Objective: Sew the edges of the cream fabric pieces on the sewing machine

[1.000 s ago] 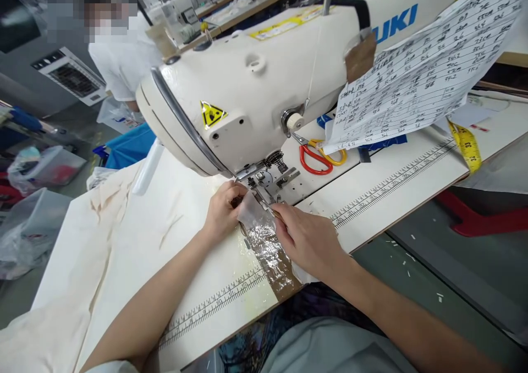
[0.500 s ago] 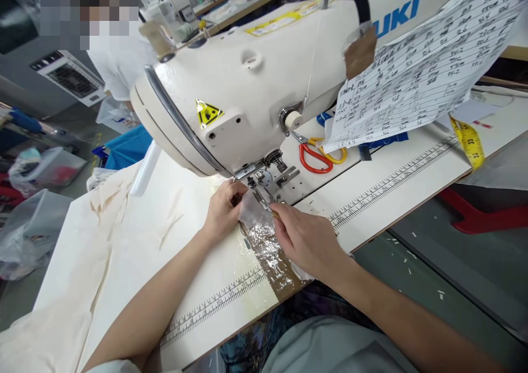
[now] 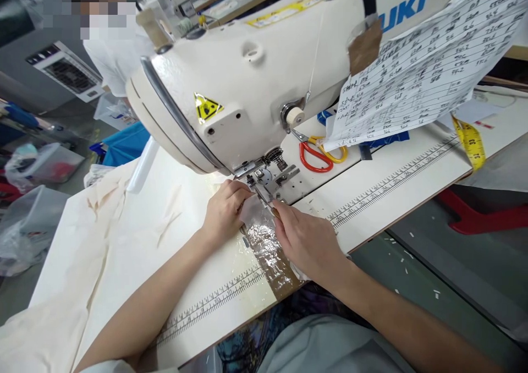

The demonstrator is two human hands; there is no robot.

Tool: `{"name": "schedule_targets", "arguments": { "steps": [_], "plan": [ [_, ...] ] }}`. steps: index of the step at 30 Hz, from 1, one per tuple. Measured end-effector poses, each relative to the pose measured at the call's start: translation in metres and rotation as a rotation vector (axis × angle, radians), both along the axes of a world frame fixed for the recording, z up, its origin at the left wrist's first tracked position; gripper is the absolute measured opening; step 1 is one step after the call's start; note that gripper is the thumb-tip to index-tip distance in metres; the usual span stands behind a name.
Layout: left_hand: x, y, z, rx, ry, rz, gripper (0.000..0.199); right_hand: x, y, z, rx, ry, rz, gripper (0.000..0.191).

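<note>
A white sewing machine [image 3: 247, 81] stands over the white table. Just left of its needle area, my left hand [image 3: 225, 210] is closed, fingers bent, pinching the edge of a small pale fabric piece [image 3: 251, 210]. My right hand [image 3: 309, 238] is closed around a slim metal tool [image 3: 264, 194], perhaps tweezers, whose tip points at the presser foot. The tool's handle is mostly hidden in the fingers. Under the hands lies a brown strip covered with shiny clear tape [image 3: 268, 246].
Red and yellow scissors [image 3: 317, 155] lie right of the needle area. A handwritten sheet [image 3: 421, 70] hangs by the machine, near a yellow measuring tape [image 3: 470, 142]. Cream fabric [image 3: 94, 241] covers the table's left side. A person [image 3: 115, 48] stands behind at upper left.
My left hand's fingers have shifted slightly and now close nearer the tool's tip over the pale fabric. My right hand has barely moved. The view has shifted a little.
</note>
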State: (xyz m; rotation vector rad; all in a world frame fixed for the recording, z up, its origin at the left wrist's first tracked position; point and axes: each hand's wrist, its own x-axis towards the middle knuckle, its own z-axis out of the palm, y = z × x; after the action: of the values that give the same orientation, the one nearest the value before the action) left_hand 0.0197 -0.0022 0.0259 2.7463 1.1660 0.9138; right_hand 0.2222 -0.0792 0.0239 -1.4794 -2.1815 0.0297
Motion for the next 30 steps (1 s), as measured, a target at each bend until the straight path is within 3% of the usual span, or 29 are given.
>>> {"name": "schedule_targets", "arguments": {
  "steps": [3,5,8,11,18,25,30],
  "plan": [
    [-0.003,-0.006,0.008,-0.03,0.095,-0.081,0.019,0.012,-0.02,0.002,0.039,0.104,0.01,0.027],
    [-0.005,-0.012,0.013,-0.038,0.166,-0.11,0.03,0.025,-0.04,0.004,-0.029,0.247,0.047,0.02],
    [-0.001,-0.022,0.016,-0.013,0.309,-0.056,0.037,0.044,-0.069,0.007,-0.224,0.414,0.136,0.012],
    [0.009,-0.03,0.016,0.015,0.403,0.042,0.036,0.056,-0.086,0.007,-0.293,0.434,0.188,0.016],
    [0.026,-0.047,0.014,-0.006,0.478,0.163,0.035,0.061,-0.094,0.006,-0.302,0.374,0.241,0.022],
    [0.025,-0.056,0.015,-0.011,0.526,0.122,0.043,0.063,-0.1,0.004,-0.37,0.383,0.264,0.025],
    [0.021,-0.055,0.014,-0.06,0.433,0.129,0.041,0.066,-0.1,-0.005,-0.453,0.482,0.191,0.02]
  ]
}}
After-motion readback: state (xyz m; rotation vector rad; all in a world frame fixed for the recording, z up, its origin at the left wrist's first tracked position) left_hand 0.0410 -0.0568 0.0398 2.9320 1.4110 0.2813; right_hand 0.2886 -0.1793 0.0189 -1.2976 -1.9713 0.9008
